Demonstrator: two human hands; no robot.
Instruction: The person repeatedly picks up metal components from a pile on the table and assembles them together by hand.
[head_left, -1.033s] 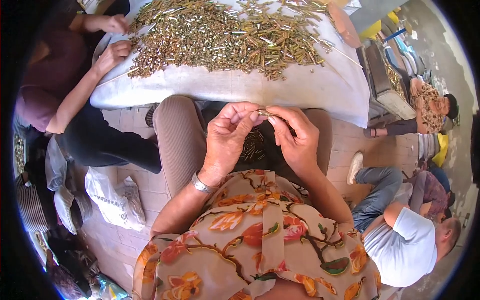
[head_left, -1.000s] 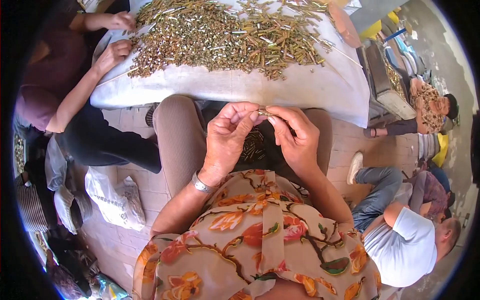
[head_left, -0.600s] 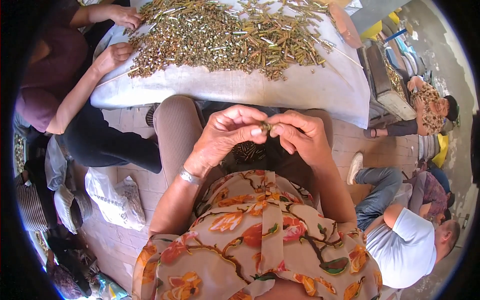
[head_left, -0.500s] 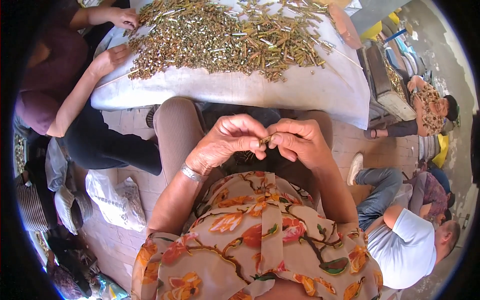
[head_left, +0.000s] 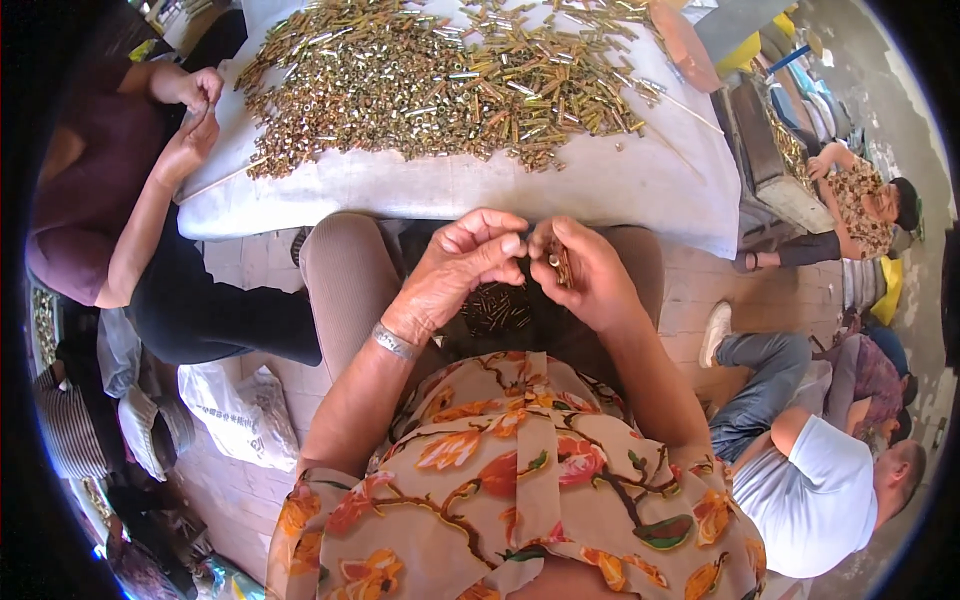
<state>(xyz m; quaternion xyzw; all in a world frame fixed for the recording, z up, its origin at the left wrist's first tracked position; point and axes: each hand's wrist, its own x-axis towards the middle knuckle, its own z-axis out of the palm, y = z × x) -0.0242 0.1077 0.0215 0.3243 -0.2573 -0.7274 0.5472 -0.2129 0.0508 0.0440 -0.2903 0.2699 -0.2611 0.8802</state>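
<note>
My left hand (head_left: 462, 262) and my right hand (head_left: 583, 268) meet fingertip to fingertip above my lap, just below the near edge of the table. Between the fingers of my right hand sit small brass-coloured metal pieces (head_left: 558, 262). The left thumb and fingers pinch at the same spot; what they grip is too small to tell. A silver bracelet (head_left: 393, 342) circles my left wrist. More small brass pieces lie in my lap (head_left: 497, 307) under the hands.
A white-covered table (head_left: 450, 190) ahead carries a broad heap of brass and silver metal pieces (head_left: 440, 75). A person in a dark red top (head_left: 90, 200) works at its left edge. Other people sit at the right (head_left: 810, 480). A white bag (head_left: 235, 415) lies on the paved floor.
Both hands have turned and dropped slightly toward my lap, fingers curling closer around the small pieces. The person at the left has shifted their hands along the table edge.
</note>
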